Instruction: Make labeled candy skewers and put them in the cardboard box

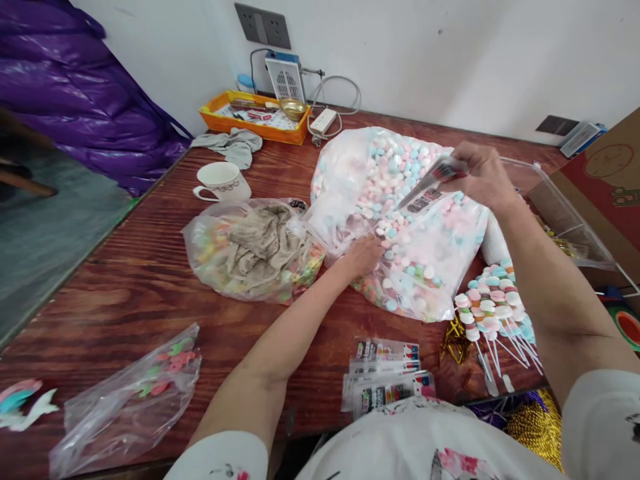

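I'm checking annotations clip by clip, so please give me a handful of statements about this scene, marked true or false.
1. The right hand holds printed packets. True.
2. The left hand is gripping the white mug. False: the left hand is at the large bag of pastel sweets, and the white mug stands apart from it.
3. A crumpled brown cloth lies on the smaller bag. True.
4. The sweets on sticks lie in the orange tray. False: the sweets on sticks lie at the table's right side; the orange tray stands near the wall.
5. A gold bowl sits in the orange tray. True.
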The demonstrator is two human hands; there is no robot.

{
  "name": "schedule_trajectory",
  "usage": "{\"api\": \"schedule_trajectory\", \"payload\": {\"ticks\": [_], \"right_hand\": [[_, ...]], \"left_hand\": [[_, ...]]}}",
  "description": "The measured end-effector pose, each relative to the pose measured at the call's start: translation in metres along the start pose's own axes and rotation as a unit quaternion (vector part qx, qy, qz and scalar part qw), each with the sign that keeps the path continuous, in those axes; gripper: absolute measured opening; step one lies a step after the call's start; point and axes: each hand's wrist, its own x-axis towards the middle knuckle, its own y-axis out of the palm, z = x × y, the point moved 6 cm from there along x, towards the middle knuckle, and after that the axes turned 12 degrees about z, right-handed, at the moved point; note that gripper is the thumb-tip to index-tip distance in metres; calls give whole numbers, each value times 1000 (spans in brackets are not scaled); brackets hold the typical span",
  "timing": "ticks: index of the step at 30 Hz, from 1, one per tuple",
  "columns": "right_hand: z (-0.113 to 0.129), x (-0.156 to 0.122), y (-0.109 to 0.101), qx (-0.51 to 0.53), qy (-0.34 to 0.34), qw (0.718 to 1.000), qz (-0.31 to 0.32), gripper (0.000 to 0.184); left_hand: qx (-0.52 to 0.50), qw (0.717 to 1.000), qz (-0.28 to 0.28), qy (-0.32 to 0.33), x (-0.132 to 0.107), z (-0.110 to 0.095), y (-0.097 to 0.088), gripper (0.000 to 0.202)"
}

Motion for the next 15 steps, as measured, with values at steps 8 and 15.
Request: {"api": "schedule_trajectory", "payload": {"ticks": [8,15], "right_hand": [[19,21,99,150,-24,950,272,30],[49,38,169,-177,-45,949,257,34]], "left_hand": [[-120,984,-92,-90,-34,40,-42,32],[-125,977,-154,-81,-114,-10,-75,23]]}}
